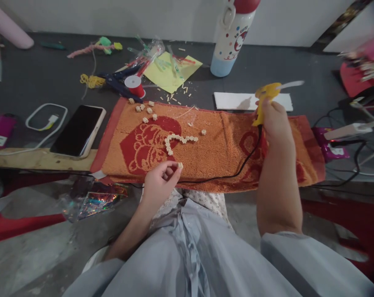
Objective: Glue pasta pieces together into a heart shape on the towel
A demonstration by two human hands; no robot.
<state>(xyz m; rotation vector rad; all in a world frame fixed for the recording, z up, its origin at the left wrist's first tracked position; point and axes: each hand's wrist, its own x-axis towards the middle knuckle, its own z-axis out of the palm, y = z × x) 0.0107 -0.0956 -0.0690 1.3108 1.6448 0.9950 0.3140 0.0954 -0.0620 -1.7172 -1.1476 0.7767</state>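
Observation:
Between the thumb and index finger of my left hand is a small cream-coloured piece, held over the front edge of the orange towel. My right hand grips a yellow glue gun above the towel's right part, with a white glue stick poking out of its back. A curved chain of cream pieces lies on the towel, beyond my left hand. One loose piece sits right of the chain. Several more pieces are scattered at the towel's upper left.
A phone and a white cable lie left. Behind the towel are navy pliers, a red thread spool, yellow paper, a white strip and a bottle. The gun's black cord crosses the towel.

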